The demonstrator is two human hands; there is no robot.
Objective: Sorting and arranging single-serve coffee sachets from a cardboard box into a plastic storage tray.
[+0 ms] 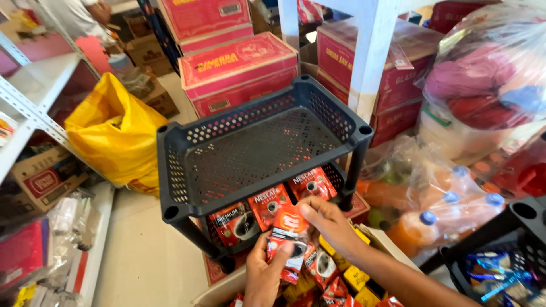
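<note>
Red coffee sachets [293, 236] fill both of the person's hands. The left hand [263, 276] is closed around the lower end of a hanging strip of them from below, and the right hand [329, 223] pinches the top of the same strip between thumb and fingers, holding it just in front of the lower shelf of a dark grey perforated plastic rack [256, 145]. Three packets of the same kind already lean upright along the front of that lower shelf [273, 203]; the upper shelf of the rack holds nothing. More sachets and small yellow packets lie in an open cardboard carton [335, 284] below the hands, so judging by that heap the stocking looks barely begun, with most of the stock still unshelved.

The rack stands on a pale floor [142, 256] in a crowded storeroom. Stacked red cartons [239, 71] sit behind it, beside a white post [372, 51]. A bulging yellow plastic bag [116, 133] rests at the left against white metal shelving [34, 108]. At the right, orange drink bottles with blue caps [438, 219] are wrapped in clear plastic, under a large clear sack of coloured goods [489, 79]. The corner of a second dark rack [500, 250] shows at the lower right. Another person stands at the far top left, mostly out of view.
</note>
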